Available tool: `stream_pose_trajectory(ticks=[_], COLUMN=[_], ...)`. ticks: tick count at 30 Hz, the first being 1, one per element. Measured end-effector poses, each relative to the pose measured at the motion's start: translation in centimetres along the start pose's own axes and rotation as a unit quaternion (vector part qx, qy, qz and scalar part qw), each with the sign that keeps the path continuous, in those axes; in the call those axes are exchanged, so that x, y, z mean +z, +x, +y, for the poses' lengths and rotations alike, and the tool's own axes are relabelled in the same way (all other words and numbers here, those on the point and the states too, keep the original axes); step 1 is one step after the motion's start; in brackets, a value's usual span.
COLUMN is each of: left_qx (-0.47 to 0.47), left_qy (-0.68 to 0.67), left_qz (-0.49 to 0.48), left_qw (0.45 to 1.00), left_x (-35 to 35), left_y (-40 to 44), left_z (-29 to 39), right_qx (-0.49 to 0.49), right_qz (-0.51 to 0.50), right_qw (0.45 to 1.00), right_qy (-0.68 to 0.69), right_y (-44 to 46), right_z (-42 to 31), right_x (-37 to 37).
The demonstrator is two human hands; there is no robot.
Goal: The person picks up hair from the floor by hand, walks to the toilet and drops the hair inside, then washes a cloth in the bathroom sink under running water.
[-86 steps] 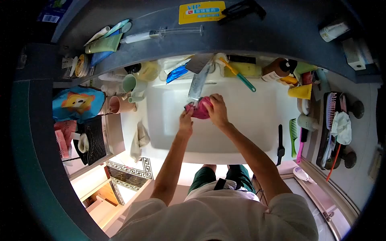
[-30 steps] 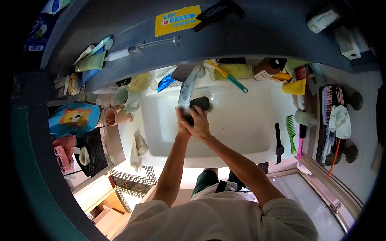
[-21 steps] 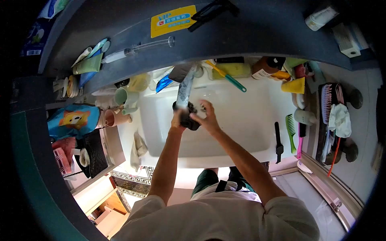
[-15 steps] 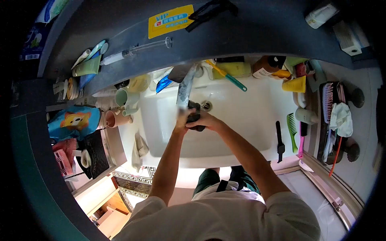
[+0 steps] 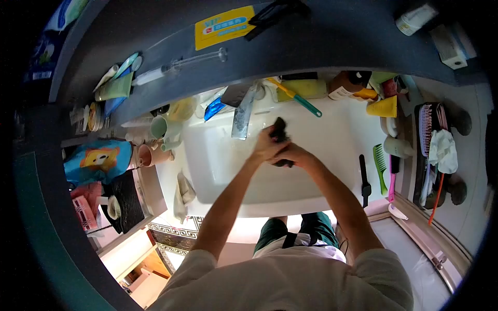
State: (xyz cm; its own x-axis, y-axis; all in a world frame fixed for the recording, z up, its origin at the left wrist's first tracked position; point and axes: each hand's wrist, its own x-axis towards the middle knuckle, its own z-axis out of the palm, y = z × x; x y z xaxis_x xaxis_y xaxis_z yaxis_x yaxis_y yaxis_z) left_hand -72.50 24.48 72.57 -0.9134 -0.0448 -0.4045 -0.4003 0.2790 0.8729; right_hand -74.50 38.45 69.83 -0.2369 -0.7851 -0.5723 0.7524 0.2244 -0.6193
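Observation:
Over the white sink [image 5: 321, 181], my left hand [image 5: 267, 146] and my right hand [image 5: 296, 154] are pressed together around a dark, wet-looking cloth [image 5: 278, 129]. Parts of the cloth stick out above and below my fingers. Both hands are closed on it. The faucet [image 5: 243, 122] is up and to the left of my hands, apart from them. My hands hide the middle of the cloth.
A yellow-green brush [image 5: 306, 104], a brown bottle [image 5: 343, 85] and a yellow tube [image 5: 382, 107] line the sink's back. A black watch [image 5: 365, 181] and green comb [image 5: 381, 168] lie right. Cups [image 5: 150, 155] and a pale cloth [image 5: 183, 197] are left.
My hands have moved right with the dark cloth, away from the faucet, and now squeeze together around it. Earlier a pink item was in my hands; it is no longer visible.

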Motion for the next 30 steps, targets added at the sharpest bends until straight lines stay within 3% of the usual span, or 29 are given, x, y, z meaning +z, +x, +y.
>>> stream_pose_trajectory(ticks=[1,3,4,7,8,9,10,13,15,17,18,19,21,23,28,30], left_qx=[0.026,0.065,0.012,-0.006,0.011,-0.029,-0.067,-0.140,-0.117,-0.155,-0.198,-0.196,-0.180,-0.141,-0.197,-0.152], left_qy=[0.052,-0.030,-0.003,-0.019,0.037,0.009,-0.017,-0.074,-0.057,-0.035,-0.101,-0.238,-0.339,-0.468,-0.364,-0.444], left_qz=[0.012,0.089,0.078,0.159,0.184,0.186,0.184,0.212,0.234,0.299,0.253,0.235,0.210,0.112,0.183,0.206], left_qw=[0.998,0.993,0.997,0.987,0.982,0.982,0.980,0.964,0.963,0.941,0.941,0.922,0.899,0.865,0.891,0.859], left_x=[1.7,5.5,6.3,9.1,9.3,9.1,8.5,6.1,3.9,2.0,0.3,-0.6,-2.8,-5.6,-9.0,-9.9], left_y=[0.6,1.5,1.6,2.3,2.5,2.1,1.2,-0.8,-1.3,-1.3,-2.2,-2.3,-3.3,-3.0,-5.3,-6.5], left_z=[0.5,0.7,2.0,0.4,-0.7,-1.8,-3.2,-7.7,-12.2,-14.5,-10.6,-10.3,-6.4,-10.1,-9.7,-9.1], right_qx=[0.003,-0.066,-0.101,0.082,0.066,0.051,0.035,0.030,0.007,-0.048,-0.070,-0.092,-0.142,-0.196,-0.055,-0.018], right_qz=[0.021,0.138,0.195,0.232,0.244,0.256,0.270,0.260,0.231,0.229,0.220,0.210,0.214,0.237,0.234,0.270], right_qw=[0.999,0.976,0.953,0.876,0.857,0.837,0.816,0.829,0.836,0.833,0.858,0.880,0.919,0.940,0.962,0.934], right_qy=[-0.046,-0.154,-0.209,-0.414,-0.450,-0.481,-0.510,-0.495,-0.498,-0.501,-0.459,-0.416,-0.299,-0.149,0.129,0.235], right_y=[-1.5,-2.4,-3.0,-5.4,-5.1,-4.5,-3.7,-0.3,1.8,3.8,4.9,6.2,7.0,7.0,6.5,4.7], right_z=[-0.4,1.6,1.5,-1.9,-1.4,-0.1,1.2,4.3,4.6,5.6,6.5,7.3,7.4,6.8,4.7,2.7], right_x=[-0.8,-2.6,-2.6,-0.4,0.0,0.3,0.5,2.4,4.1,5.2,5.1,4.7,4.5,4.0,1.6,1.9])
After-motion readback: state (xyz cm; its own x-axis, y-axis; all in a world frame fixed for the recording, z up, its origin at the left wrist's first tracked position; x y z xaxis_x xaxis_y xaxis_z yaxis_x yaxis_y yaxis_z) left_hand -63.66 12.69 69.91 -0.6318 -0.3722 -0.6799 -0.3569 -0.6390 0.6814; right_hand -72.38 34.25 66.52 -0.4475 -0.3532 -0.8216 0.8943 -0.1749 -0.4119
